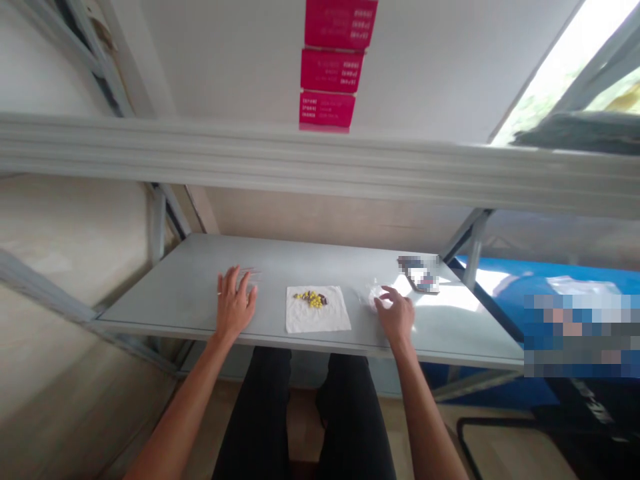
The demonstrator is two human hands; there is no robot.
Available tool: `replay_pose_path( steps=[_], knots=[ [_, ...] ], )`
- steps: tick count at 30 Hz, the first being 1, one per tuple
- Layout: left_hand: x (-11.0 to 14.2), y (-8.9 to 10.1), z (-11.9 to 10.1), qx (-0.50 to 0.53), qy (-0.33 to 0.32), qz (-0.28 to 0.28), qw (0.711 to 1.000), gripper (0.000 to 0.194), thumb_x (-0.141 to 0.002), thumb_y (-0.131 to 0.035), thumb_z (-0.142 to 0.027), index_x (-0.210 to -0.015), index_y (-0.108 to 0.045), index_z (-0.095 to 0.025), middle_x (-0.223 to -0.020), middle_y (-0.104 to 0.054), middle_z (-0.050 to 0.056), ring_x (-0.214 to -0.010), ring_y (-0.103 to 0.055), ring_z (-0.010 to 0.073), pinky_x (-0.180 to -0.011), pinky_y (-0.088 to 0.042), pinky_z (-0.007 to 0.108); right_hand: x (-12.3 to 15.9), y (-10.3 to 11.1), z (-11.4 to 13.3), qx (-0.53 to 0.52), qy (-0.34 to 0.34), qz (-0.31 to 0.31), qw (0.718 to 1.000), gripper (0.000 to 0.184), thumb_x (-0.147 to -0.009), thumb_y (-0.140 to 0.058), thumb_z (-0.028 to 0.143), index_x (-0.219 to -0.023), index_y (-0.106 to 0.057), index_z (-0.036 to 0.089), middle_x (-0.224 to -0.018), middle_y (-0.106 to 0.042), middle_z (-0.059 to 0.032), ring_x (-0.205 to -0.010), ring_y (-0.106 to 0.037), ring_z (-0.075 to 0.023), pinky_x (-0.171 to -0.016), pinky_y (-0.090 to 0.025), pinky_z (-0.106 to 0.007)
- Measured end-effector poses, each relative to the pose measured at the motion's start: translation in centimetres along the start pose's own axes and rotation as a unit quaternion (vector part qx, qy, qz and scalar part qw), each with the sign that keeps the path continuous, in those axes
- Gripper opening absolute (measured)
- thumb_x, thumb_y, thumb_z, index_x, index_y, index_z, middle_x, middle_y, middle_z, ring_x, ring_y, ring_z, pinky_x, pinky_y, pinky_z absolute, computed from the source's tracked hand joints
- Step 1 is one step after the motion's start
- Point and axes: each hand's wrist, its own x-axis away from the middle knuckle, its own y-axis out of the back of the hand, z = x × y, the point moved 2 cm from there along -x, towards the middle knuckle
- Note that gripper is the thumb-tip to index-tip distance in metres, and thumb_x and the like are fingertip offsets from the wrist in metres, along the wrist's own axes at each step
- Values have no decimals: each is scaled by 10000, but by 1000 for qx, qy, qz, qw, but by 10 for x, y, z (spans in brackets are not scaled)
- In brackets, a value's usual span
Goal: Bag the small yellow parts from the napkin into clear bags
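Observation:
My left hand (235,303) rests flat with its fingers spread on the grey metal shelf (170,290), left of a white paper napkin (333,318). On the napkin lies a small heap of yellow pellets (311,299), with a few dark pieces (323,299) at its right end. My right hand (395,315) curves over a small white translucent item (373,298), perhaps a tissue or plastic bag, and its fingers partly hide it. Behind that hand lies a pixelated, flat package (419,272).
A pale grey shelf beam (300,157) crosses the view above the shelf, with grey metal uprights (157,227) at the sides. Pink labels (335,23) sit on the white board overhead. A blue sheet (500,280) lies at the right. My dark-trousered legs (255,413) show below.

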Motion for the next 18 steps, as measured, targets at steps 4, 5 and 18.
replay_pose_path(
  steps=[4, 5, 18],
  knots=[
    [3, 18, -35, 101, -67, -14, 992, 301, -975, -482, -199, -1195, -685, -219, -1241, -644, 134, -1284, -548, 298, -1113, -428, 511, -2, 12, 27, -238, -31, 39, 970, 392, -871, -574, 444, -1110, -691, 156, -867, -741, -93, -748, -694, -229, -657, -528, -329],
    [3, 21, -49, 137, -95, -7, 986, 294, -973, -490, -184, -1185, -688, -234, -1217, -654, 117, -1258, -562, 284, -1102, -442, 498, 0, 14, 42, -283, -16, 85, 955, 387, -877, -585, 439, -1134, -679, 164, -875, -739, -83, -734, -699, -213, -623, -522, -303],
    [-17, -29, -81, 363, 44, 134, 921, 225, -879, -699, -301, -1068, -752, -189, -963, -777, 73, -796, -712, 197, -814, -561, 324, 27, -58, 98, -262, 46, 123, 956, 212, -879, -530, 222, -984, -709, 181, -912, -744, -68, -673, -633, -166, -669, -508, -301]
  ],
)
